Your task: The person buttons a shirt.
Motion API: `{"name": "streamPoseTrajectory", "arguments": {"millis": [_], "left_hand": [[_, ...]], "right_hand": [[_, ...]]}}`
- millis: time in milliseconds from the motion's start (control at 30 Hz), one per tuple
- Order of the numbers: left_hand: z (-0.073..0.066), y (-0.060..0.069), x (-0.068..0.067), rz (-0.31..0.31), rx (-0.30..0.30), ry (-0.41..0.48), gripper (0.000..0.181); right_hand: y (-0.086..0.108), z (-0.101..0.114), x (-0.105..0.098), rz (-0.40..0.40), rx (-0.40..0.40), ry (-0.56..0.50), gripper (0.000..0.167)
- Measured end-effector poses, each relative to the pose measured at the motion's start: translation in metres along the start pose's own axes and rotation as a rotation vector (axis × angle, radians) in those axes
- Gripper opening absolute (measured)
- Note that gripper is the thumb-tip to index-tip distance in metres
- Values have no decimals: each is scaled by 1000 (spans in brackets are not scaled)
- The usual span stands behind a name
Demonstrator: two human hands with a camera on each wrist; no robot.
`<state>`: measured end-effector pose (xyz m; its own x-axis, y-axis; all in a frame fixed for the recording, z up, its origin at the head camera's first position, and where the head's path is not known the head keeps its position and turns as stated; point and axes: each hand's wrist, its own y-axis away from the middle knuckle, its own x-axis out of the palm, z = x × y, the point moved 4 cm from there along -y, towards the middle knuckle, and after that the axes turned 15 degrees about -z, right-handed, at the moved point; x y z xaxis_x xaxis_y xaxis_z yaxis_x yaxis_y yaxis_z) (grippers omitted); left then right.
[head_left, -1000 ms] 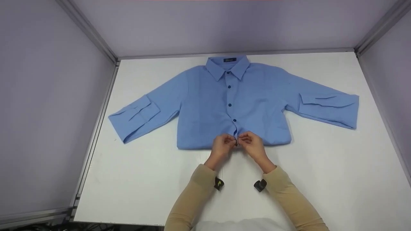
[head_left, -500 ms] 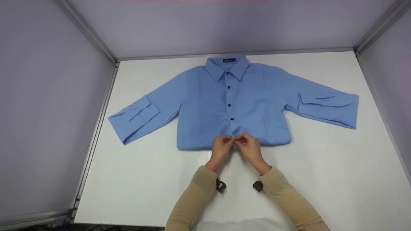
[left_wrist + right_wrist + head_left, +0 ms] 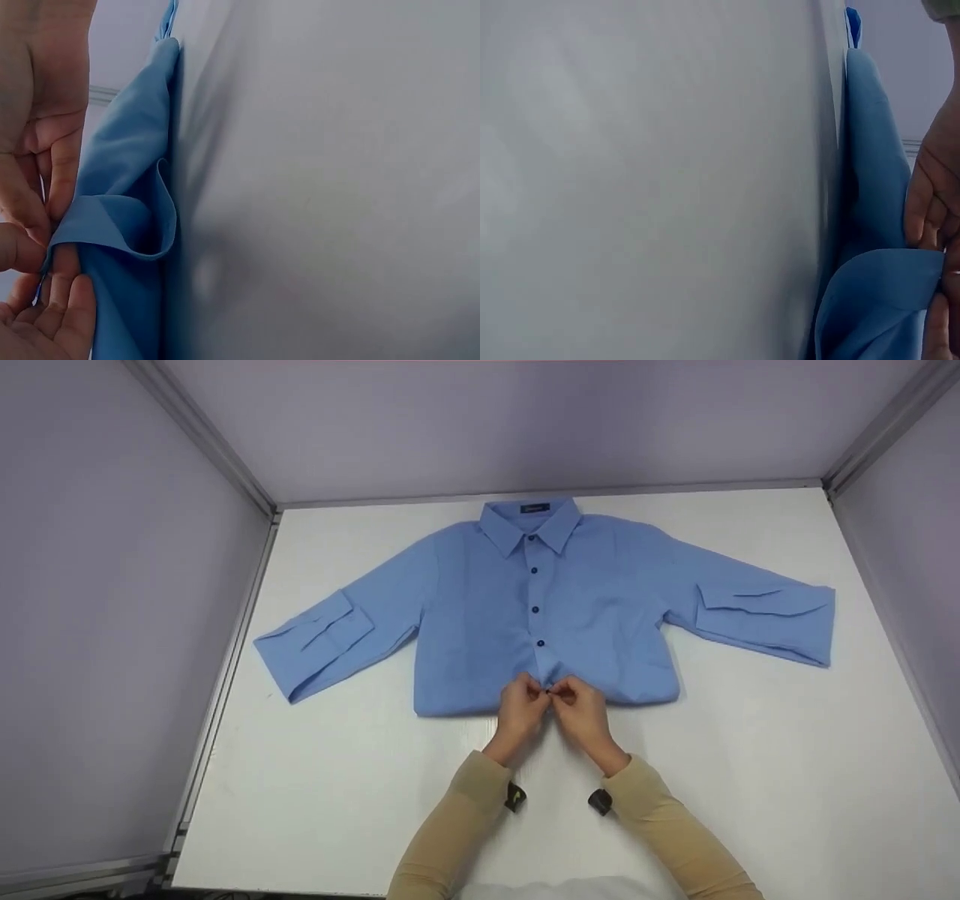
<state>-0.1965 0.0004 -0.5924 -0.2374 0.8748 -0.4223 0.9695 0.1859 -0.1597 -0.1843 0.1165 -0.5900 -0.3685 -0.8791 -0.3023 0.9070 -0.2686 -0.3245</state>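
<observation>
A blue collared shirt (image 3: 480,615) lies face up, its lower body folded under. Dark buttons run down the placket, the lowest one above the hands being a button (image 3: 540,643). At the near fold, my left hand (image 3: 520,712) pinches the placket edge. Beside it my right hand (image 3: 583,716) pinches the same spot, fingertips almost meeting. A small dark button (image 3: 547,691) shows between the fingertips. In the left wrist view, a loop of shirt fabric (image 3: 112,225) stands raised from the table. Whether the button sits in its hole is hidden by the fingers.
The shirt's sleeves, a left sleeve (image 3: 322,641) and a right sleeve (image 3: 765,615), spread outward with their ends folded back. A white table (image 3: 322,802) lies under everything. Grey panels (image 3: 540,427) with metal rails enclose its back and sides.
The gap in the placket above the hands has closed, and the lowest visible button has shifted slightly left. My right hand has moved a little left, toward my left hand.
</observation>
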Motion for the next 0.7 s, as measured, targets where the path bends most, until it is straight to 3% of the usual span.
{"name": "streamPoseTrajectory", "arguments": {"millis": [167,433,567,700], "left_hand": [[0,0,1,56,26,68,19],[-1,-3,1,135,95,171,18],[0,-5,1,149,107,195,17],[1,-7,0,145,122,183,17]], "right_hand": [[-4,-10,-2,10,170,-89,15],[-9,-23,-3,62,588,-349,8],[-10,-24,-2,91,637,-349,5],[-9,-20,-1,121,588,-298,8]]}}
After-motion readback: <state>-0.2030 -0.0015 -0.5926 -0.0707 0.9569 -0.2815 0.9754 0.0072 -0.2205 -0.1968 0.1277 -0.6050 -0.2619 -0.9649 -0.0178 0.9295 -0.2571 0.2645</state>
